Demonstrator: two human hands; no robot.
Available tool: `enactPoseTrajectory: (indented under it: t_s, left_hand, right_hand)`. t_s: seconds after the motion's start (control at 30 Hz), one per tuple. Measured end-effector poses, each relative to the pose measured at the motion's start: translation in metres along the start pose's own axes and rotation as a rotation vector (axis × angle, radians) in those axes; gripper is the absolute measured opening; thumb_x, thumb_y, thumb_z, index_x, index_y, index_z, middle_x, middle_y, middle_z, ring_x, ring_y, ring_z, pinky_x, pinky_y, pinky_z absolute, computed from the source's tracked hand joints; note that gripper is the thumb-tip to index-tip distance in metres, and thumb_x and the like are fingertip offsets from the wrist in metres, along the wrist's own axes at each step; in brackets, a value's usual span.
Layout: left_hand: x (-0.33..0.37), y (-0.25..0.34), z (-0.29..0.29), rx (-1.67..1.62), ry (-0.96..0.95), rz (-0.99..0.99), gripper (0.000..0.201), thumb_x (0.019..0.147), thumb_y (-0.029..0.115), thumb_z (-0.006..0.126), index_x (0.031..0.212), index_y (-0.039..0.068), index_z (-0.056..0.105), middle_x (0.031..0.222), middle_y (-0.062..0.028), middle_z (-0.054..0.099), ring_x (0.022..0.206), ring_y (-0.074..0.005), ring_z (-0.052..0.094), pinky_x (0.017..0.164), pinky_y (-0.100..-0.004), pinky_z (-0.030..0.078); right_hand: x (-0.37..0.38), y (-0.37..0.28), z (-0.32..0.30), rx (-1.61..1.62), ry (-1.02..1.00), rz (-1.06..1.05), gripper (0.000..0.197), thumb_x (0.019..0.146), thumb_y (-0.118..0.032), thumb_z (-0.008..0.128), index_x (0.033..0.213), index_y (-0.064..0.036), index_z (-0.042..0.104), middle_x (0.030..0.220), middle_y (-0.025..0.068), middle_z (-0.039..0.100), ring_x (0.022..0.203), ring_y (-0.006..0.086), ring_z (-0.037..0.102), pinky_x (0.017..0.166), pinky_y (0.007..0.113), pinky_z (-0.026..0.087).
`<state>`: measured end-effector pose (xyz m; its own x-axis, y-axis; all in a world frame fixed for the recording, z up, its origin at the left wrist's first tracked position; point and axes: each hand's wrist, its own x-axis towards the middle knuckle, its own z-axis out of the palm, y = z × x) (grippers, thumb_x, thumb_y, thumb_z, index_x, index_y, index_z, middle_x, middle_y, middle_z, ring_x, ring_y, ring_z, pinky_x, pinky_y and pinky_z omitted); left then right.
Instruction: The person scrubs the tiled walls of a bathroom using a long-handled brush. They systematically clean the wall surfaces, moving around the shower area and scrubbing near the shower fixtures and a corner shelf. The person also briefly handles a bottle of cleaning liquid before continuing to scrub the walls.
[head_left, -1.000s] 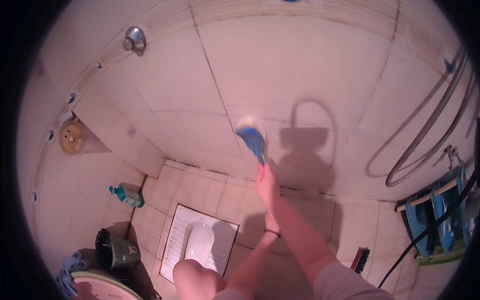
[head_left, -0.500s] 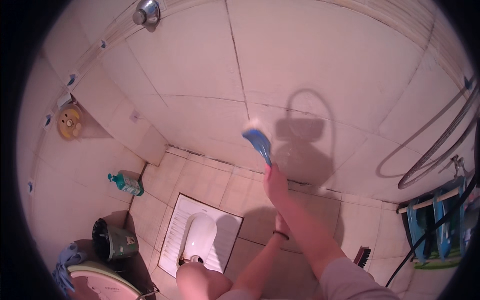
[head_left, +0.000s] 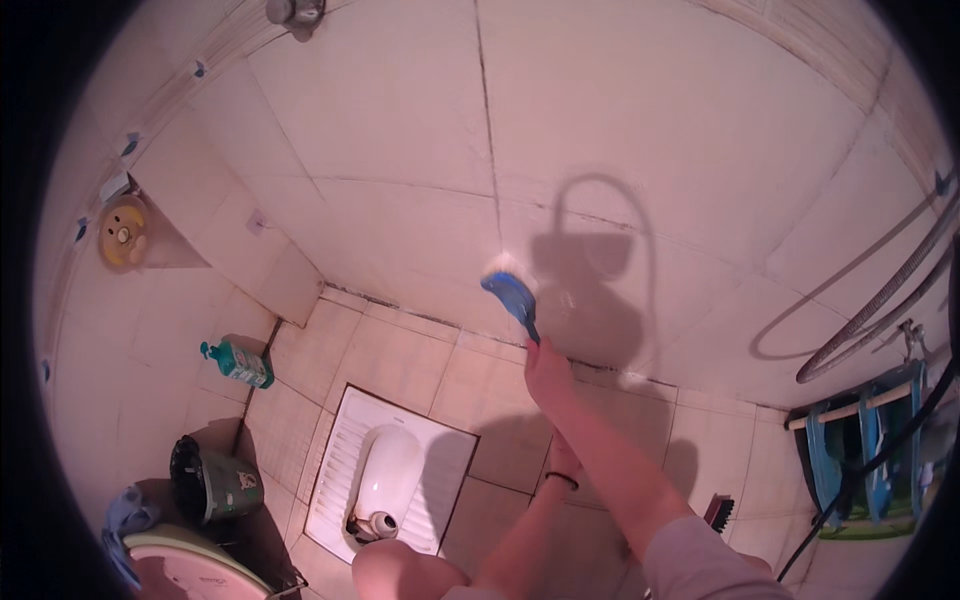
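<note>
My right hand (head_left: 550,376) is closed around the handle of a blue scrubbing brush (head_left: 512,298). The brush's pale bristles press on the tiled wall (head_left: 400,235), low down near the foot of a dark vertical grout line. Beneath my right forearm, my left hand (head_left: 565,458) shows only in part, with a dark band on its wrist. Its fingers are hidden behind the right arm. A white squat toilet (head_left: 425,480) is set into the floor to the left of my arms.
A green pump bottle (head_left: 238,363) stands by the left wall, with a dark bin (head_left: 228,487) and a pink basin (head_left: 190,572) nearer me. At right are a metal shower hose (head_left: 870,330), a blue rack-like item (head_left: 870,450) and a dark-bristled brush (head_left: 719,512) on the floor.
The blue brush has moved a little down the wall, staying near the vertical grout line. My view has shifted slightly; my right hand keeps its hold.
</note>
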<state>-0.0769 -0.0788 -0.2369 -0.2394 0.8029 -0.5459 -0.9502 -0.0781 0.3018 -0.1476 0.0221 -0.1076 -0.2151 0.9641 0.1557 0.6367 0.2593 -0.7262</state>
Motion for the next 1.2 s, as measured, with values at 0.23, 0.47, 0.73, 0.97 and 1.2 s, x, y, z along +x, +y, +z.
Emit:
enactPoseTrajectory:
  t_s: [0.23, 0.47, 0.73, 0.97, 1.2]
  left_hand:
    - [0.051, 0.074, 0.015, 0.582, -0.591, 0.241, 0.036, 0.085, 0.035, 0.043, 0.109, 0.008, 0.043, 0.103, -0.0070, 0.051, 0.094, -0.0198, 0.049, 0.079, -0.0347, 0.042]
    - [-0.024, 0.006, 0.019, 0.702, -0.220, 0.203, 0.045, 0.087, 0.042, 0.035, 0.109, 0.003, 0.041, 0.087, -0.0068, 0.055, 0.074, -0.0172, 0.054, 0.064, -0.0290, 0.046]
    - [0.034, 0.086, 0.101, 0.507, -0.425, 0.213, 0.057, 0.084, 0.057, 0.024, 0.084, 0.006, 0.050, 0.057, -0.0009, 0.053, 0.038, -0.0126, 0.045, 0.033, -0.0274, 0.033]
    - [-0.024, 0.020, 0.084, 0.028, -0.085, -0.009, 0.050, 0.086, 0.052, 0.026, 0.114, 0.013, 0.041, 0.086, -0.0029, 0.057, 0.057, -0.0118, 0.053, 0.037, -0.0271, 0.037]
    - [-0.021, 0.077, 0.164, 0.379, -0.448, 0.217, 0.046, 0.088, 0.049, 0.025, 0.104, 0.011, 0.044, 0.068, -0.0007, 0.051, 0.050, -0.0091, 0.048, 0.035, -0.0221, 0.034]
  right_hand:
    - [0.040, -0.091, -0.037, 0.106, 0.150, -0.232, 0.028, 0.087, -0.028, 0.039, 0.075, -0.0035, 0.046, 0.055, 0.0200, 0.052, 0.055, 0.0380, 0.054, 0.046, 0.047, 0.041]
    - [-0.006, 0.015, -0.009, -0.142, -0.001, 0.058, 0.031, 0.087, -0.032, 0.037, 0.078, -0.0045, 0.047, 0.064, 0.0212, 0.055, 0.060, 0.0394, 0.054, 0.050, 0.049, 0.042]
    - [0.052, -0.136, -0.094, 0.248, 0.323, -0.381, 0.027, 0.087, -0.028, 0.040, 0.077, -0.0035, 0.047, 0.060, 0.0218, 0.052, 0.058, 0.0388, 0.053, 0.047, 0.047, 0.039]
    - [0.016, -0.057, -0.062, -0.173, 0.169, -0.156, 0.028, 0.086, -0.028, 0.042, 0.074, -0.0041, 0.048, 0.058, 0.0183, 0.053, 0.053, 0.0370, 0.053, 0.046, 0.046, 0.040]
    - [0.078, -0.134, -0.108, -0.408, 0.644, -0.676, 0.014, 0.083, -0.019, 0.051, 0.076, -0.0061, 0.050, 0.052, 0.0088, 0.043, 0.046, 0.0233, 0.047, 0.039, 0.031, 0.038]
